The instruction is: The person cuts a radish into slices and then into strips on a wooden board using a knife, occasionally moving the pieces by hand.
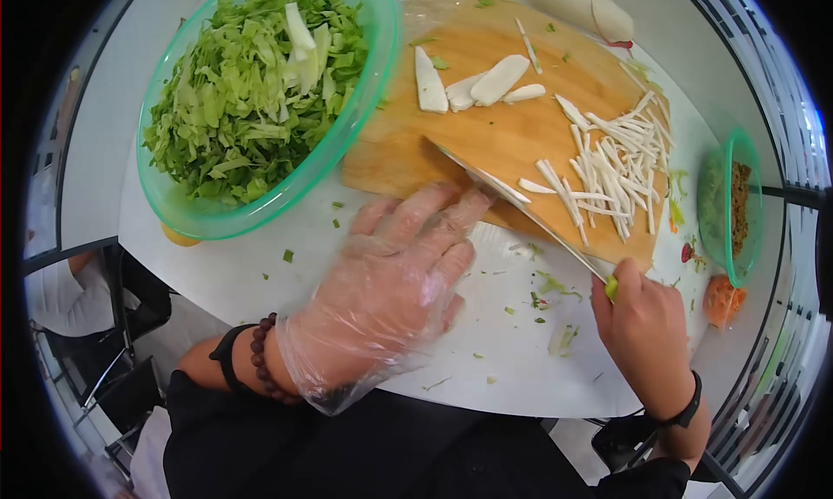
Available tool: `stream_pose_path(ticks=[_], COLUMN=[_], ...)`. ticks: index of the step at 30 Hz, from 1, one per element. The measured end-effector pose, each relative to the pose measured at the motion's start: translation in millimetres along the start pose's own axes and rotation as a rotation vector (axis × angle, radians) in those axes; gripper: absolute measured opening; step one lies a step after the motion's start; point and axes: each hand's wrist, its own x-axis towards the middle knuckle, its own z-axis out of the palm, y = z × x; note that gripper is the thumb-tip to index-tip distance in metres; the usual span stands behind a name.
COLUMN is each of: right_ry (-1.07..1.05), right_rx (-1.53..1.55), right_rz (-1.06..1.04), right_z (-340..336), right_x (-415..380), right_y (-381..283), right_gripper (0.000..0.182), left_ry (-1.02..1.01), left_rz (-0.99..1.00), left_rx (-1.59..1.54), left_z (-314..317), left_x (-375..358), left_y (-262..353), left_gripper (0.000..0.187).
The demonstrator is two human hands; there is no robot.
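Observation:
My right hand (pixel 640 330) is closed round the green handle of a knife (pixel 555 234), whose blade lies slantwise over the near edge of a wooden cutting board (pixel 521 143). My left hand (pixel 399 273), in a clear plastic glove, has its fingertips at the board's near edge, pressed on a white radish slice (pixel 501 185) beside the blade. The fingertips partly hide this slice. Farther back on the board lie several flat radish slices (pixel 501 79). To the right of the blade is a loose heap of thin radish strips (pixel 612 169).
A green basin (pixel 382 65) full of shredded leafy greens (pixel 252 100) stands at the left. A whole white radish (pixel 580 6) lies behind the board. At the right are a small green basket (pixel 717 204) with brown food and a bag of orange shreds (pixel 724 301). Scraps dot the white table (pixel 451 369).

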Motion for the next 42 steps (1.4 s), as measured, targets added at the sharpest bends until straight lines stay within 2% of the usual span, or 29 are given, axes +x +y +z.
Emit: stream_pose_path(ticks=[4,6,12,34,39,42], right_ry=[0.075,0.053,0.082,-0.046,0.045,0.117], right_rx=[0.049,0.188,0.228,0.092,0.09,0.219], right_rz=[0.058,0.094,0.089,0.095,0.17,0.206], right_z=[6.9,4.5,-0.8,-6.6,9.0,9.3], right_x=[18.2,15.2,2.9,8.6,14.6,1.1], right_y=[3.2,8.8,8.3,-3.9,-4.9,7.3], right_gripper=[0.028,0.027,0.025,0.03,0.033,0.032], left_ry=[0.002,-0.004,0.019,0.011,-0.036,-0.009], left_rz=[0.021,0.015,0.015,0.006,0.004,0.014], left_rx=[0.044,0.041,0.062,0.056,0.081,0.082], left_z=[-2.2,-3.0,0.3,4.5,-2.4,-4.0], left_x=[-1.5,-2.1,-4.6,-5.0,-3.8,-5.2], left_y=[-1.0,-1.0,0.9,-2.5,0.5,3.2], left_gripper=[0.038,0.034,0.028,0.028,0.027,0.025])
